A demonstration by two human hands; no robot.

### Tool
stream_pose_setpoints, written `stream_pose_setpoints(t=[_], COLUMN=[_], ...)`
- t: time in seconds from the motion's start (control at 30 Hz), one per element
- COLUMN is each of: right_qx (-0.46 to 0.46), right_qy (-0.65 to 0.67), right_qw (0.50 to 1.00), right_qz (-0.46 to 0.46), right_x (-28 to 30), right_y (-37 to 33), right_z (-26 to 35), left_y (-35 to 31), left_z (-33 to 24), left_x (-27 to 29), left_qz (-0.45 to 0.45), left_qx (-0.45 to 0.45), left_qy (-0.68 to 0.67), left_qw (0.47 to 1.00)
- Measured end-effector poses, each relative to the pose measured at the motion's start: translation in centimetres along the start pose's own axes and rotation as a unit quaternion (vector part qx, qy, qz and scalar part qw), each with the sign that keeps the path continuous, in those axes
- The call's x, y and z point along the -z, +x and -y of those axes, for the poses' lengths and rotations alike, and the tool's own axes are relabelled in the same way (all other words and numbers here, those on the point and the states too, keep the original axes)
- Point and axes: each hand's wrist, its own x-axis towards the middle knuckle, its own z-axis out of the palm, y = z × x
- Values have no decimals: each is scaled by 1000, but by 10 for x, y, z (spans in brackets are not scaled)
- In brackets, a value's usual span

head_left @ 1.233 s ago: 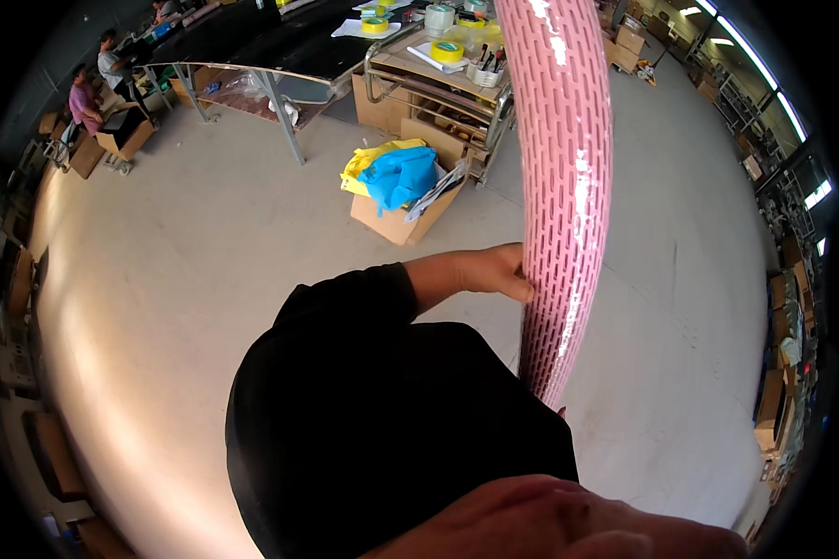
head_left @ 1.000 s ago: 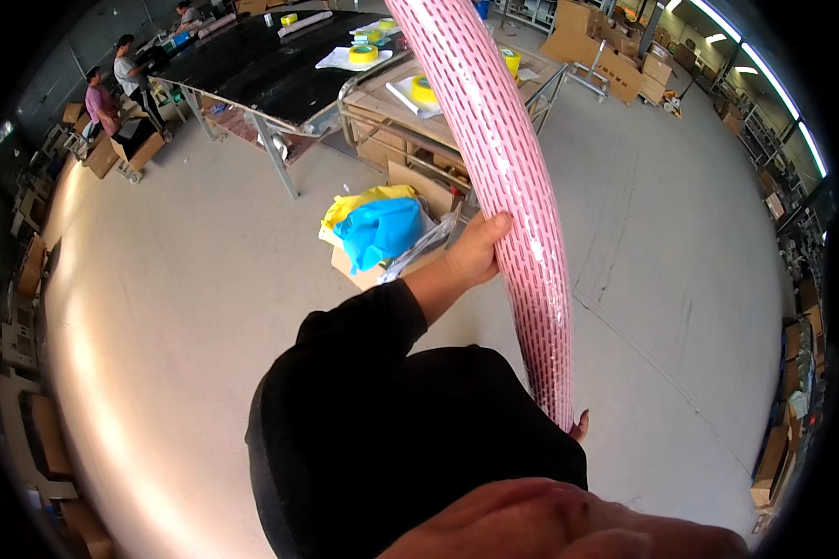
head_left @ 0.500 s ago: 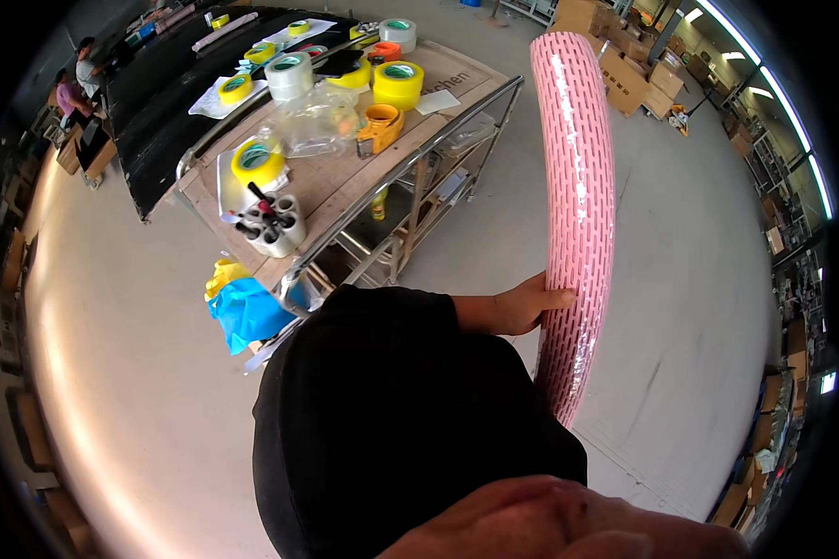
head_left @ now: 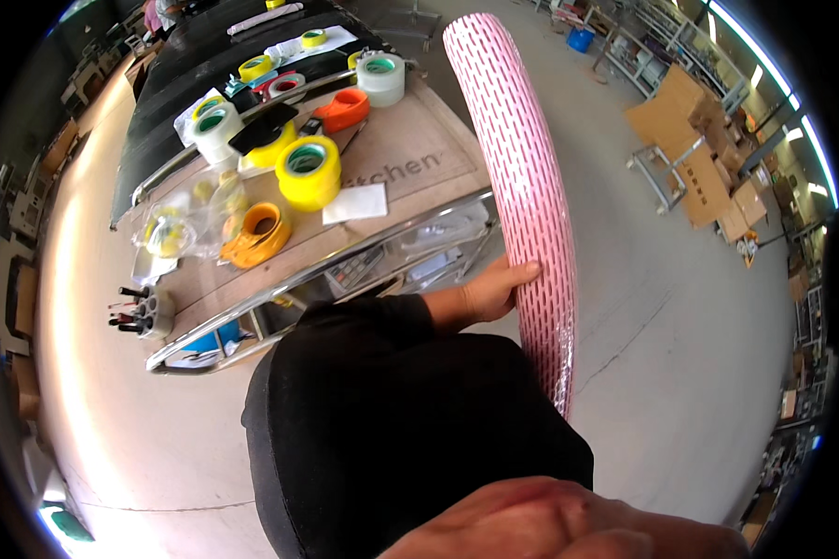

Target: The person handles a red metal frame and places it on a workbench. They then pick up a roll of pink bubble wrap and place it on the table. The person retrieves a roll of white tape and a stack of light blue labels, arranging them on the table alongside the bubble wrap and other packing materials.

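left hand (head_left: 496, 291) clamps a long pink slotted roll (head_left: 524, 158), already film-wrapped, beside the wood-topped metal cart (head_left: 427, 126) — not set down; right fingers unseen.

Fisheye's up on the head, looking down super close past a black-clothed torso (head_left: 419, 410). Faces forward too, across the smooth grey floor (head_left: 662, 373).

You've got one line of large dark lettering (head_left: 396, 172) on the cart's tan top (head_left: 433, 121), running beside the white paper (head_left: 355, 203); the yellow tape roll (head_left: 309, 190) covers its left end. On your right, the cardboard (head_left: 707, 199) on the floor carries dark printed marks, too small to make out.
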Motion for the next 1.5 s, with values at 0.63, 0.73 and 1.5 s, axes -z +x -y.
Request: stream_pose_setpoints(t=[0.63, 0.73, 1.5], right_qx=[-174, -227, -382], right_qy=[-182, -243, -385], right_qw=[966, 940, 814], right_qz=[53, 83, 210], right_x=[-245, -323, -952], right_y=[522, 620, 1124], right_z=[467, 512, 371], left_y=[484, 522, 700], left_z=[-6, -24, -378], left_x=[177, 213, 655], left_qz=[-261, -315, -547], left_qx=[-191, -265, -474], left_qy=[-42, -35, 23], left_qw=[945, 911, 690])
